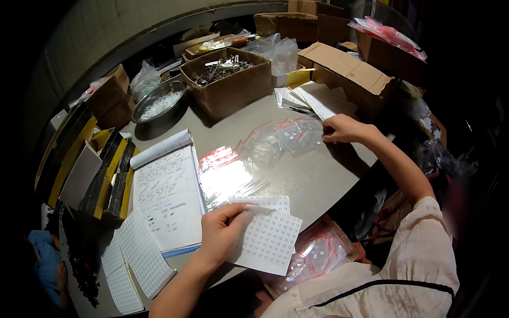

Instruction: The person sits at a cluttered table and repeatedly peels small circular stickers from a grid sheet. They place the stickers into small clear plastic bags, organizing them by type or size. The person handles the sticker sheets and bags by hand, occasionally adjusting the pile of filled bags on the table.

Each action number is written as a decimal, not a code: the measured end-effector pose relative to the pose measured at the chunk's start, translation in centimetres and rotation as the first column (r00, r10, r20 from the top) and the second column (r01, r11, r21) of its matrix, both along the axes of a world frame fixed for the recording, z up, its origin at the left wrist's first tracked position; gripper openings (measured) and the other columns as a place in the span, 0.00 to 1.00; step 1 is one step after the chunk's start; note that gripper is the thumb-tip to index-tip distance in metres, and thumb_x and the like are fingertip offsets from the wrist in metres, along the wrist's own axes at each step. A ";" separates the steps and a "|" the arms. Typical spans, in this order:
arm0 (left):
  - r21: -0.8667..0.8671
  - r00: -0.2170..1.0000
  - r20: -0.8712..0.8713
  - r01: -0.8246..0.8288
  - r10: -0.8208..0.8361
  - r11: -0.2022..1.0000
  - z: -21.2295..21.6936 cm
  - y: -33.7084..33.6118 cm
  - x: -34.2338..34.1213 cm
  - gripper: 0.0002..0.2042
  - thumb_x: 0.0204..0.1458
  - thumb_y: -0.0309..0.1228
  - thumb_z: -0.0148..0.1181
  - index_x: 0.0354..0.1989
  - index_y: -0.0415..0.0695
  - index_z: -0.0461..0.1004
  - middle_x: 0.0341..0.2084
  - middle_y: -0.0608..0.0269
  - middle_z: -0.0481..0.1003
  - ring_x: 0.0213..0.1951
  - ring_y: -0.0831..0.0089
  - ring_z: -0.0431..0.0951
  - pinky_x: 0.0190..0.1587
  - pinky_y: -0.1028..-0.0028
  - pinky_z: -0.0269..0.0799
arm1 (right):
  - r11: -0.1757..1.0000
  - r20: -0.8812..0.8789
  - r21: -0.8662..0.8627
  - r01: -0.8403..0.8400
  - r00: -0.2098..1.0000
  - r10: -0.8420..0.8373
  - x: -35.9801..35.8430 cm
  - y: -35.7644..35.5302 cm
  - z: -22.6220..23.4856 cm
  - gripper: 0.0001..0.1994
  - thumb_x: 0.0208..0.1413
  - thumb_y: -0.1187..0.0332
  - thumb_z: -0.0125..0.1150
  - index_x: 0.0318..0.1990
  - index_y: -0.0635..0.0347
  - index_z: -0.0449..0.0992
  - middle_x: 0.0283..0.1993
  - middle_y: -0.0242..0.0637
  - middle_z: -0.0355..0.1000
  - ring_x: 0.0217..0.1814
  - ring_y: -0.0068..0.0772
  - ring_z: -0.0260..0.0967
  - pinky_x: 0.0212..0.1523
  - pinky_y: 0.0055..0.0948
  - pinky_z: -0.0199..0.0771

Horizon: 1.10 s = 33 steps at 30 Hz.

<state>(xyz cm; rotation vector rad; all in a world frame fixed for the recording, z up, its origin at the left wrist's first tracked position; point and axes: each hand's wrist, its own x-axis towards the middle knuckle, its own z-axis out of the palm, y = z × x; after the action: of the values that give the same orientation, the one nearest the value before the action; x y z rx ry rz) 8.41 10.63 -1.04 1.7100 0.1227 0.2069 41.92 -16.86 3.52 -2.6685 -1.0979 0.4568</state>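
My left hand (221, 233) holds a white sheet of small round stickers (270, 238) by its left edge, near the front of the grey table (313, 180). My right hand (342, 129) reaches far across the table, its fingertips pressed on the last of a fanned row of small clear zip bags with red strips (286, 135). More of these bags (225, 172) lie shiny in the middle of the table.
An open notepad with handwriting (167, 193) lies left of the bags. Sticker sheets (132, 259) sit at the front left. A cardboard box of metal parts (225, 74), a metal bowl (158, 100), other boxes (347, 69) and a bag bundle (318, 254) ring the table.
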 end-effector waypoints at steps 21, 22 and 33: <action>-0.152 1.000 0.024 -0.007 0.011 0.988 0.5 0.7 -0.1 0.10 0.61 0.25 0.61 0.46 0.34 0.83 0.33 0.64 0.82 0.34 0.82 0.77 0.38 0.79 0.74 | 0.970 0.701 0.046 -0.239 0.699 0.139 -3.8 1.0 -4.3 0.08 0.52 0.66 0.66 0.37 0.56 0.74 0.24 0.42 0.73 0.26 0.51 0.74 0.26 0.46 0.71; -0.145 0.999 0.031 -0.012 0.017 0.989 0.6 0.8 -0.1 0.10 0.61 0.25 0.61 0.47 0.34 0.83 0.33 0.64 0.82 0.34 0.82 0.77 0.38 0.79 0.74 | 0.939 0.706 0.134 -0.318 0.695 0.135 -5.0 1.0 -4.9 0.08 0.51 0.68 0.66 0.36 0.55 0.73 0.23 0.42 0.73 0.25 0.50 0.73 0.25 0.46 0.71; -0.177 1.000 0.005 -0.024 0.025 0.984 0.3 0.7 0.0 0.10 0.61 0.25 0.61 0.47 0.34 0.83 0.33 0.64 0.82 0.34 0.81 0.78 0.38 0.79 0.74 | 1.000 0.547 0.017 -0.023 0.837 0.010 -5.9 0.7 -2.7 0.12 0.61 0.57 0.61 0.43 0.54 0.76 0.24 0.47 0.74 0.30 0.56 0.75 0.30 0.51 0.72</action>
<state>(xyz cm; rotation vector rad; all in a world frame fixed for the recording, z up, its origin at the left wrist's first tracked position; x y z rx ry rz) 8.41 11.35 -0.74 1.5310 0.1526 0.2136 36.03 -16.19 0.82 -2.8447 -1.2466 -0.3547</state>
